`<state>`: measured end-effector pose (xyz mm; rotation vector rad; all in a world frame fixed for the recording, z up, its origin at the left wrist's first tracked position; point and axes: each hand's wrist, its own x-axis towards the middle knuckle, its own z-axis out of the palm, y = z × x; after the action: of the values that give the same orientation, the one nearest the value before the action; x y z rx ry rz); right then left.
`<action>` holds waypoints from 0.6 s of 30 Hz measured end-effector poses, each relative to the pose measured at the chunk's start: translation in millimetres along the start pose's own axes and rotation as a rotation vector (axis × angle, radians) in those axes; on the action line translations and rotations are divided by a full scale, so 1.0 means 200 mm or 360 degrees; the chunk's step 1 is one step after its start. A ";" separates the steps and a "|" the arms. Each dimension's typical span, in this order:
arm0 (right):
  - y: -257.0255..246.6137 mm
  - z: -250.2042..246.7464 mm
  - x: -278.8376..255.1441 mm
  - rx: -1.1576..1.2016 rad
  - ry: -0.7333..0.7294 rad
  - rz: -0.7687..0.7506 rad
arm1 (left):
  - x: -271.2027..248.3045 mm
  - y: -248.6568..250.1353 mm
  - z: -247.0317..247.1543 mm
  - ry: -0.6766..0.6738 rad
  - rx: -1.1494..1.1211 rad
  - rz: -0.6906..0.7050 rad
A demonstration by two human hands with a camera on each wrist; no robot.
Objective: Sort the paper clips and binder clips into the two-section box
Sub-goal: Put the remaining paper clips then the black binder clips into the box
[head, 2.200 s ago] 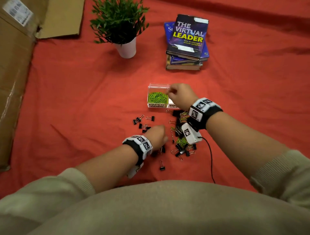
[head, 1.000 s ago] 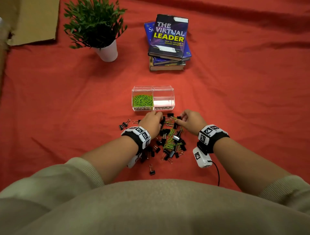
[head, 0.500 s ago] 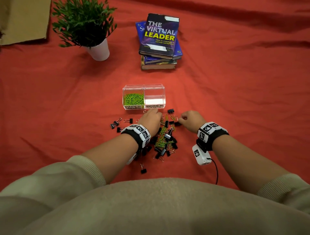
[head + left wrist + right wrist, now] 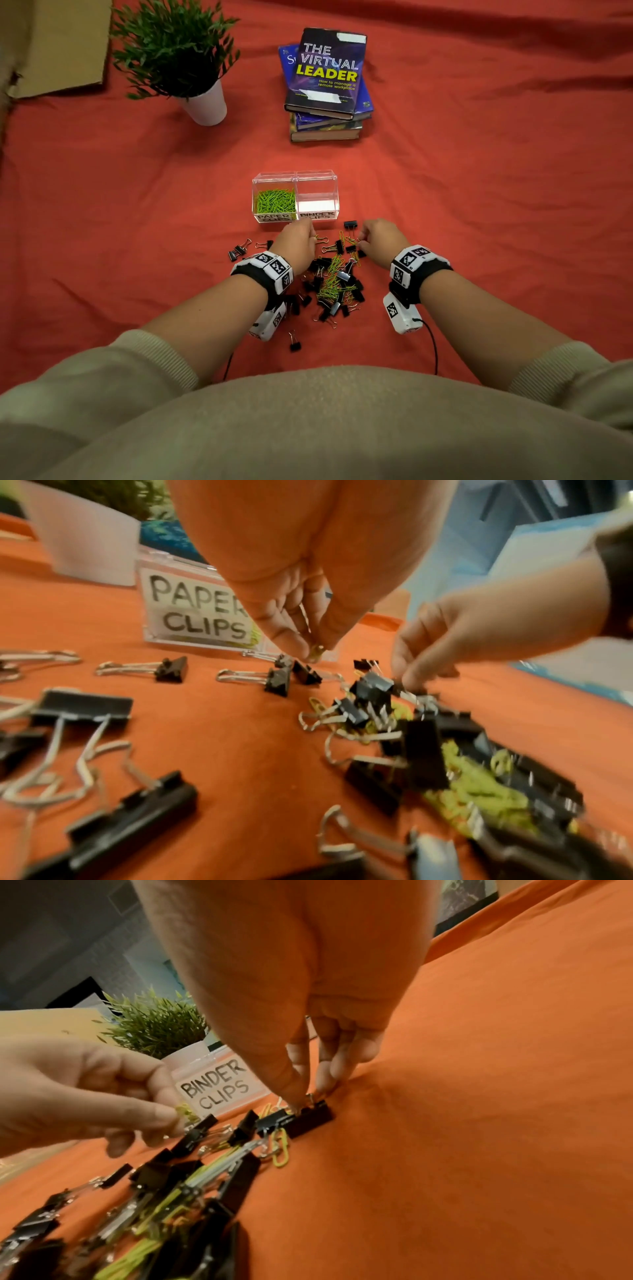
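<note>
The clear two-section box stands on the red cloth, with green paper clips in its left section and a bare right section labelled for binder clips. Just in front lies a mixed pile of black binder clips and green paper clips. At the pile's far left edge my left hand pinches a green paper clip, close to the box's front. On the pile's far right, my right hand pinches the wire handle of a black binder clip that rests on the cloth.
A potted plant and a stack of books stand behind the box, and cardboard lies at the back left. Loose binder clips lie left of the pile, near the box and close to me.
My right hand has come back from over the box to the pile's far right edge. My left hand has moved forward to the pile's far edge and picked up a paper clip.
</note>
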<state>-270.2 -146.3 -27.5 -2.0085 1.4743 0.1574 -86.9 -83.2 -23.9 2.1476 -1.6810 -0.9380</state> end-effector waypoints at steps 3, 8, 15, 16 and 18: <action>0.02 -0.01 0.00 0.0042 0.0118 0.0038 | -0.01 -0.01 -0.02 -0.0009 -0.0273 -0.0075; -0.04 0.02 -0.02 0.0030 0.0046 -0.0228 | 0.00 0.08 -0.01 -0.0166 -0.0478 -0.0113; -0.01 0.07 -0.05 -0.0045 -0.0002 -0.0230 | 0.05 0.13 0.08 -0.0274 0.0020 0.0076; 0.00 0.07 -0.06 -0.0042 -0.0003 -0.0218 | 0.06 0.12 0.09 -0.0298 0.0172 0.0153; 0.02 0.05 -0.08 -0.0042 -0.0012 -0.0179 | 0.06 0.11 0.11 -0.0324 0.0375 0.0232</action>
<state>-277.2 -129.1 -30.6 -2.1039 1.3571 0.1374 -115.7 -97.6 -32.7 2.0926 -2.1103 -0.9883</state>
